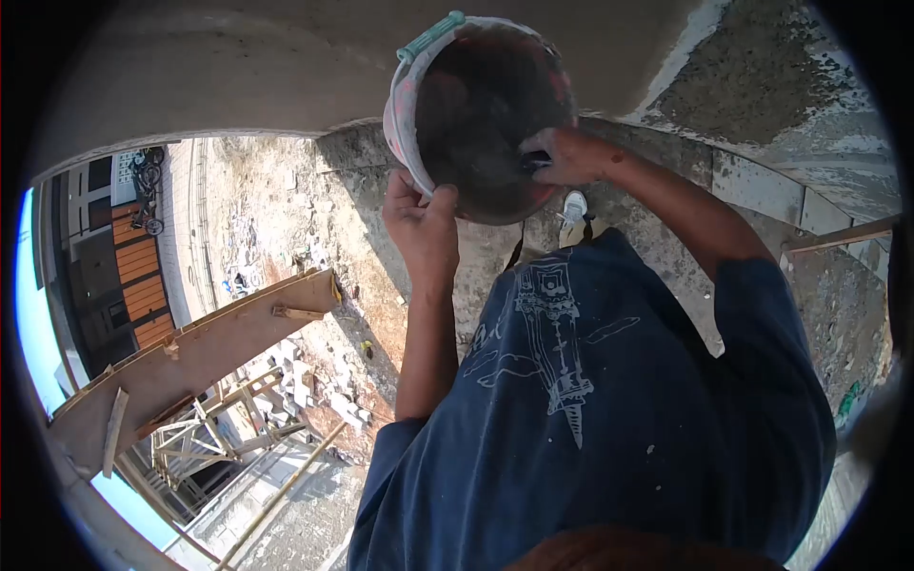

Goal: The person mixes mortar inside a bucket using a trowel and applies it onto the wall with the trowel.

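Observation:
A bucket (404, 124) with a pale, stained rim is tilted so that I look into its mouth. Its wire handle has a green grip (431, 36), lying by the upper left of the rim. My left hand (420, 211) is closed on the bucket's near left rim, with the thumb over the edge. Inside the mouth, at the right, my right hand (569, 156) has its fingers curled around something dark that I cannot make out. Grey, shadowed material (476, 143) shows inside the bucket; its depth is unclear.
Above the bucket is a smooth grey wall surface (267, 71). A long wooden board (228, 338) juts in at the left, over rubble (309, 381) and a timber frame (190, 443). A wooden bar (838, 235) is at the right. A motorcycle (148, 190) stands farther off.

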Tool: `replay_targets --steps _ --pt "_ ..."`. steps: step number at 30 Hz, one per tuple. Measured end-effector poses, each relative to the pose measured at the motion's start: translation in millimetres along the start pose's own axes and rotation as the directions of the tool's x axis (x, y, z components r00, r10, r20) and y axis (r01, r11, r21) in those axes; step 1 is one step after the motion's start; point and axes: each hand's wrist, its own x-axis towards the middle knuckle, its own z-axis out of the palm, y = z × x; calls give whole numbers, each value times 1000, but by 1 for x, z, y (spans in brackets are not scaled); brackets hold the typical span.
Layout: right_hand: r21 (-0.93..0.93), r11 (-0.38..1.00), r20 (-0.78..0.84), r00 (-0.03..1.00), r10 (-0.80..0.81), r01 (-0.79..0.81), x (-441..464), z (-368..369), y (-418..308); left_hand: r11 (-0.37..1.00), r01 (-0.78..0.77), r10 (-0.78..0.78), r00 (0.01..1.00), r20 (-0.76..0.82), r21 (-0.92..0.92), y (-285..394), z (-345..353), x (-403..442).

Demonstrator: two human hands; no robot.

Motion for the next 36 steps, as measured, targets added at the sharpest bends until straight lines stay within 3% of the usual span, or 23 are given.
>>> replay_targets --steps 1,2,3,4,7,11,15,18,22,23,26,27,29,31,34,35,36 --pt "84 996 42 999 9 -13 10 5 4 998 67 -67 998 17 0 -1 -2 7" --pt "103 992 -38 996 -76 79 17 18 7 996 68 -68 998 10 51 -7 -5 14" --pt "309 946 101 992 75 -103 13 13 -14 987 158 -158 987 -10 11 0 -1 18" --pt "446 888 90 993 79 -111 17 22 -18 983 182 -182 983 32 26 -11 -12 27" --pt "586 803 127 991 38 -106 27 35 -20 965 262 -262 965 -1 -5 -27 -35 49" --pt "887 448 94 994 61 -111 22 46 -34 927 374 -373 925 -77 1 -51 -79 90" --pt "986 117 -136 981 136 121 -2 65 -53 886 459 -460 888 -7 58 -80 -153 138" --pt "895 2 -431 861 271 447 -13 91 -63 868 473 -489 867 96 153 -106 -228 179" --pt "617 38 -661 491 568 786 -46 104 -91 821 470 -477 877 -62 325 -127 -287 214" --pt "540 67 -684 391 616 839 -54 105 -96 838 489 -501 865 -12 242 -118 -291 214" --pt "282 239 -728 46 684 929 -85 104 -105 832 504 -497 863 -92 233 -95 -302 215" --pt "198 319 -705 -92 704 927 -93 101 -108 795 479 -482 872 -92 373 -94 -312 226" --pt "77 505 -610 -360 706 860 -107 92 -110 755 308 -393 919 24 579 -116 -359 262" --pt "30 698 -473 -605 641 716 -119 75 -103 736 165 -354 921 165 656 -122 -378 286" --pt "243 906 -134 -913 384 345 -120 36 -69 711 283 -475 869 143 643 -120 -395 310" --pt "395 862 -39 -932 361 317 -117 21 -64 726 389 -532 840 105 567 -124 -395 315" --pt "464 856 18 -969 247 227 -110 6 -47 661 328 -507 858 80 674 -126 -393 321"
